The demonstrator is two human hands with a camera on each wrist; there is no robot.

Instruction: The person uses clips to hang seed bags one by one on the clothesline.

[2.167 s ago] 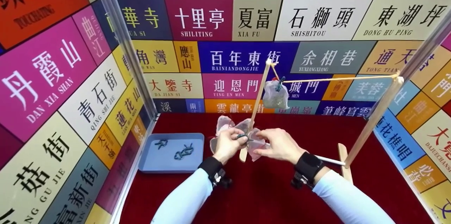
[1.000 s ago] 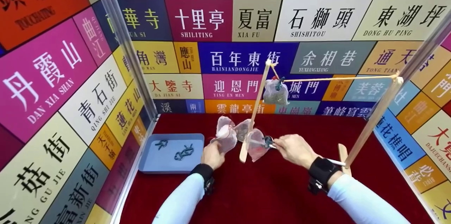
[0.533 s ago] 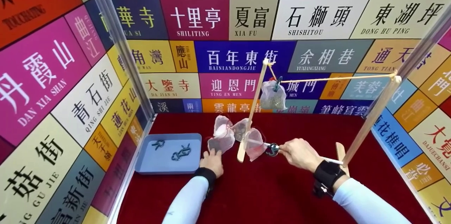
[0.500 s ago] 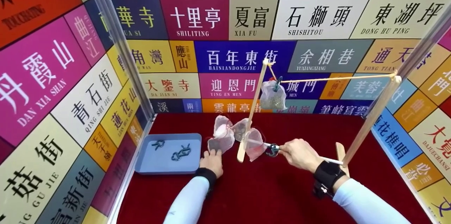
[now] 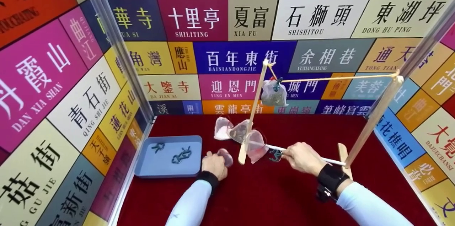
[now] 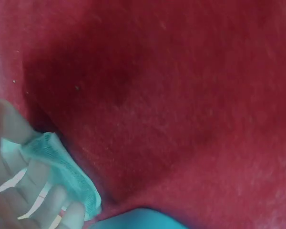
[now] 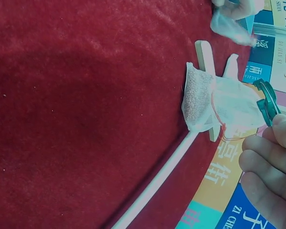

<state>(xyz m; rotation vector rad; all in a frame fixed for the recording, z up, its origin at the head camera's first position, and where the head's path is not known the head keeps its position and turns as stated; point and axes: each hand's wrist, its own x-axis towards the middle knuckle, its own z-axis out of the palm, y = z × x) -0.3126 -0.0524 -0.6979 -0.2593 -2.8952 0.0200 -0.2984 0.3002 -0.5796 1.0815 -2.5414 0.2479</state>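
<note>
In the head view my left hand [image 5: 214,166] grips a small white mesh pouch [image 5: 225,157] just above the red cloth; the left wrist view shows fingers curled about that pouch [image 6: 69,174]. My right hand [image 5: 303,157] pinches a green clothespin [image 5: 275,155] over a white rod. Thumb and fingers meet at the end of this clothespin [image 7: 267,102] in the right wrist view. More pouches lie around the left post's foot: a pinkish one [image 5: 222,128], a grey one [image 5: 239,132] and one across the rod [image 5: 256,148], with thin red strings.
Two wooden posts, left [image 5: 256,108] and right [image 5: 375,123], carry a yellow string [image 5: 337,78]. A filled pouch [image 5: 274,94] hangs from it by a green clothespin [image 5: 278,84]. The blue tray [image 5: 149,172] holds several clothespins [image 5: 181,155]. Printed panels enclose the cloth.
Both hands were together at the clothespin; the right hand has since moved right with it. My left hand has taken a pouch from the group and drawn it nearer.
</note>
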